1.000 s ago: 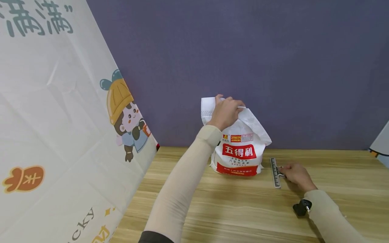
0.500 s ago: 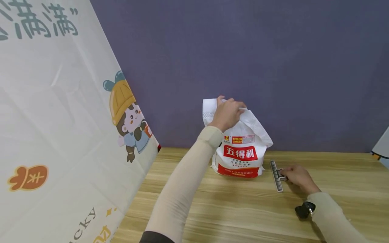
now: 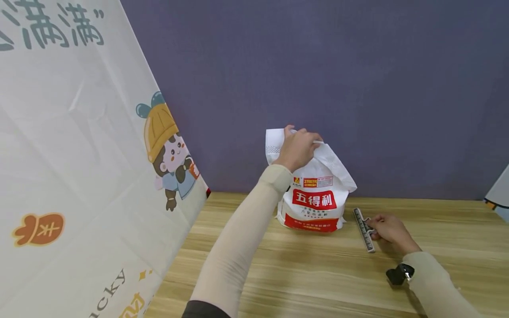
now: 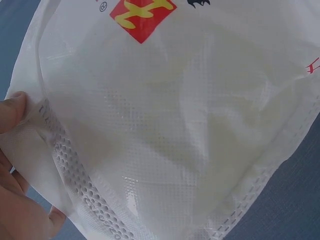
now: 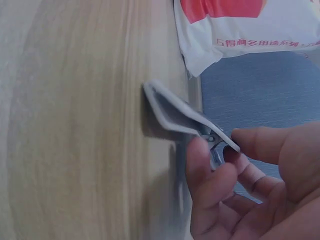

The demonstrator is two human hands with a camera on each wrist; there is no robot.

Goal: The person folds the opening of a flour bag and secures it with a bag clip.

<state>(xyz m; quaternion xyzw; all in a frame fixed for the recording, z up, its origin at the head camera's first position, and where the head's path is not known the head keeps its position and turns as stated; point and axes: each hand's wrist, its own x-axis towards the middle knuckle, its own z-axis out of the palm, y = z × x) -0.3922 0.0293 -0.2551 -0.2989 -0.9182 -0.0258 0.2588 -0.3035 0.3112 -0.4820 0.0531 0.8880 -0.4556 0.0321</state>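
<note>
A white flour bag with red printed panels stands upright on the wooden table, its top folded over. My left hand grips that top; in the left wrist view the thumb and fingers of the hand hold the perforated edge of the white bag between them. Right of the bag, my right hand pinches a wide metal bulldog clip by its handles, close over the table. The right wrist view shows the clip side-on, its jaws spread in a narrow V.
Behind the bag rises a dark blue-grey wall. A white printed sheet with cartoon figures borders the left side. The wooden table reaches forward under both arms, and another light printed sheet shows at the far right.
The clip in my right hand has turned, from nearly straight to slanting, its near end shifting right. My left hand keeps its grip on the bag. The head view has shifted slightly.
</note>
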